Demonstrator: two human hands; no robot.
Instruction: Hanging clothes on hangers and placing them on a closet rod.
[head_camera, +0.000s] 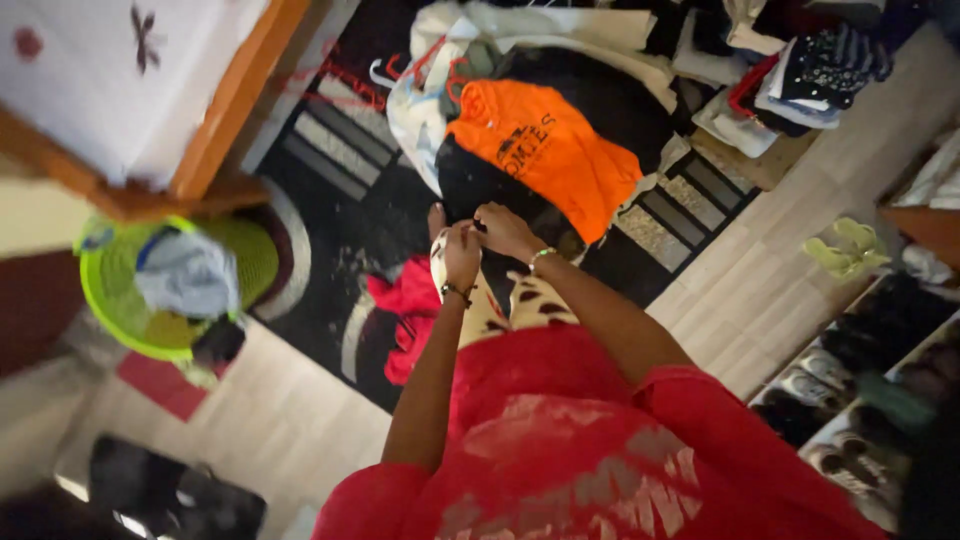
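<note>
— What are the hands doing?

— Both meet in front of the person's chest. The left hand (458, 250) is curled, fingers pinched on the top edge of a cream cloth with dark spots (500, 305) that hangs down against the red shirt (570, 440). The right hand (507, 230) is also closed, gripping the same edge just beside the left, thumbs almost touching.

— Anything on the wrists?

— A dark band on the left, a pale beaded bracelet on the right.

— And around them?

— Just past the knuckles lies a black garment (480, 185), with an orange printed shirt (545, 150) on top of it, on a black patterned rug (340, 190). A red garment (405, 310) lies on the rug below the left hand. Well to the left stands a green basket (105, 300) of clothes; folded clothes (790, 75) are stacked at the upper right.
</note>
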